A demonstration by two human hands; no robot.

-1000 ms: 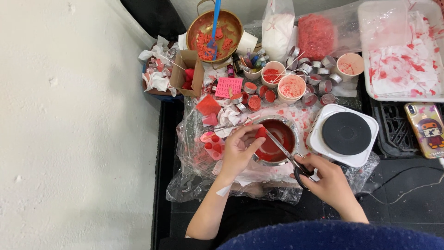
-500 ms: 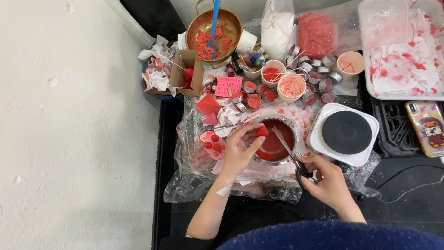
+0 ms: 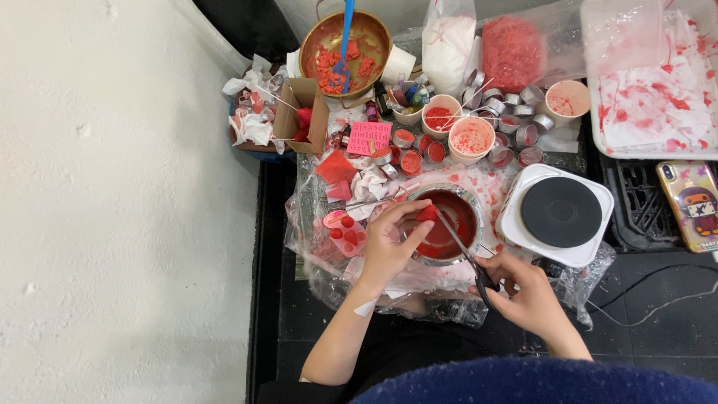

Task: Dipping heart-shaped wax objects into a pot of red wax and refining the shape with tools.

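A: Head view, looking straight down. My left hand (image 3: 385, 243) pinches a small red wax piece (image 3: 427, 214) between thumb and fingertips, right over the metal pot (image 3: 447, 224) of red melt. Held there, I'd say, so whatever gets cut off drops into the pot.

B: And the right?

A: Right hand (image 3: 527, 292) is clenched around the handles of the scissors (image 3: 464, 251). The blades angle up and left, tips meeting the wax piece above the pot's middle. Whether the blades are parted or closed, I can't tell from here.

B: Pot on the heater?

A: No, it sits on the clear plastic sheet (image 3: 329, 280), just left of the white hotplate (image 3: 557, 213), touching or nearly so. The plastic likely catches the spills; it's spattered red already.

B: What's around the left wrist?

A: A small mould tray (image 3: 344, 232) with red fills, just left of my hand. Above it, a pink card (image 3: 369, 138) and crumpled tissue.

B: Farther back?

A: A brass bowl (image 3: 345, 45) with red chunks and a blue stick standing in it, paper cups (image 3: 471, 138), and rows of little tins (image 3: 516, 112), all within reach. Far right, a phone (image 3: 692, 203) lies well apart from the mess.
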